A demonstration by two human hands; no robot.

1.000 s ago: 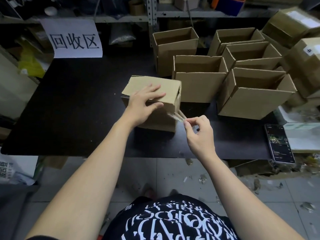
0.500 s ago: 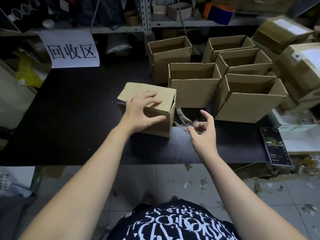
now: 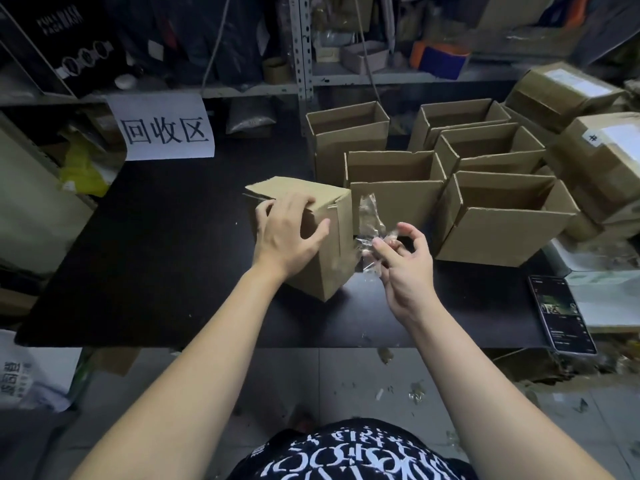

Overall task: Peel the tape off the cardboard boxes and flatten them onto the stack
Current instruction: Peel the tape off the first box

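A small brown cardboard box (image 3: pixel 330 258) lies on its side on the black table (image 3: pixel 166 244). My left hand (image 3: pixel 289 233) grips the box from above, fingers over its far edge and thumb on the near face. Just to its right, my right hand (image 3: pixel 403 268) pinches a crumpled strip of clear tape (image 3: pixel 369 220) that rises beside the box's right edge. Whether the tape still sticks to the box I cannot tell.
Several open empty boxes (image 3: pixel 498 216) stand behind and to the right. Sealed parcels (image 3: pixel 602 168) are piled at the far right. A phone (image 3: pixel 561 313) lies at the table's right front edge. A paper sign (image 3: pixel 162 128) hangs at the back left. Tape scraps litter the floor.
My right hand has pulled the tape strip off the box's side and lifted it, now crumpled. My left hand has turned the box and shifted its grip.
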